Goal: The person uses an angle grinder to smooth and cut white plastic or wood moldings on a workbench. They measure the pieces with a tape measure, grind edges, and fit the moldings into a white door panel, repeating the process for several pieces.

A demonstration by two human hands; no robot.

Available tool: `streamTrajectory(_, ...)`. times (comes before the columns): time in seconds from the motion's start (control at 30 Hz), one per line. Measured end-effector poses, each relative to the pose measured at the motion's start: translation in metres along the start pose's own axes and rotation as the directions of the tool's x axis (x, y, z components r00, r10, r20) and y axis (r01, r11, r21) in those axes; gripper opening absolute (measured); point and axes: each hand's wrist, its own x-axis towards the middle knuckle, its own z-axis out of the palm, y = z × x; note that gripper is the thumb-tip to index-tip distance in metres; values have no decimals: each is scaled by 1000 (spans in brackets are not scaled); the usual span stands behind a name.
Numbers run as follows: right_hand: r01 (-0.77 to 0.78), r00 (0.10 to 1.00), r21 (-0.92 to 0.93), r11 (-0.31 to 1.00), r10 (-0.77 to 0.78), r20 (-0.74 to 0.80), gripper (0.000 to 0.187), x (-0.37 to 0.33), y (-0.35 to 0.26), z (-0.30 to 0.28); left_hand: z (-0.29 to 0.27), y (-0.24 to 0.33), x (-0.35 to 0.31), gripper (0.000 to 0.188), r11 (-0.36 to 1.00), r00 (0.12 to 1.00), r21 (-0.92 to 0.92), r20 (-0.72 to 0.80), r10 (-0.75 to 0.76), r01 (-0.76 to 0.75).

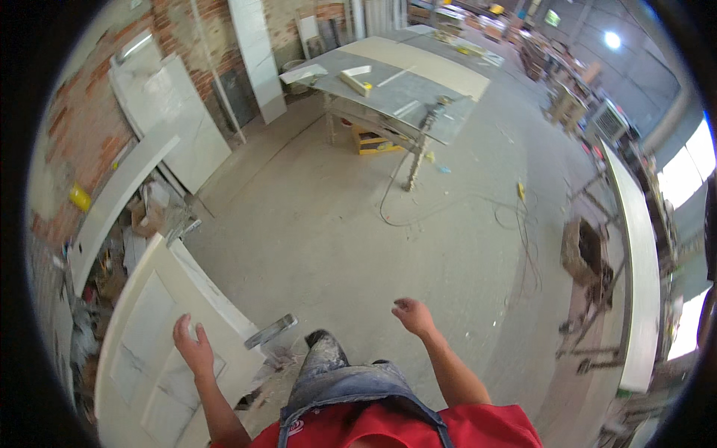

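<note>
My left hand [194,345] hovers with fingers apart over a large pale slab [142,358] with marble-patterned inset panels, at the lower left. It holds nothing; whether it touches the slab I cannot tell. My right hand [413,315] hangs free over the concrete floor, fingers loosely curled and empty. A grey metal bar [270,331] juts out from under the slab's near edge. My dusty shoe [323,349] and jeans show below, between the two arms.
A worktable [448,123] with slabs and a power tool stands ahead, a yellow box under it. Cables [515,224] trail across the floor. White slabs lean on the brick wall [89,112] at left. A long white board [638,254] lies on stands at right.
</note>
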Motion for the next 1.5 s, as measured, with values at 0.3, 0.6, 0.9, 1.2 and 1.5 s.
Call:
streamTrajectory(0.3, 167, 982, -50, 985, -162, 99, 42, 268, -55, -109, 160, 137, 99, 32, 959, 976, -186, -10, -219, 213)
streamTrajectory(0.6, 357, 923, -232, 905, -380, -64, 48, 638, -199, -245, 265, 283, 183, 33, 936, 909, -195, 359, -211, 294)
streamTrajectory(0.9, 533, 822, -489, 691, -561, 103, 81, 1048, -321, -237, 334, 380, 243, 28, 687, 676, 168, 125, -726, 707)
streamTrajectory(1.2, 243, 943, 436, 867, -317, 104, 57, 1130, -268, -307, 306, 445, 316, 30, 665, 669, 234, 76, -739, 709)
streamTrajectory(1.5, 333, 244, 601, 726, -682, 689, 74, 764, -375, -131, 267, 480, 284, 33, 477, 516, -249, 123, -848, 843)
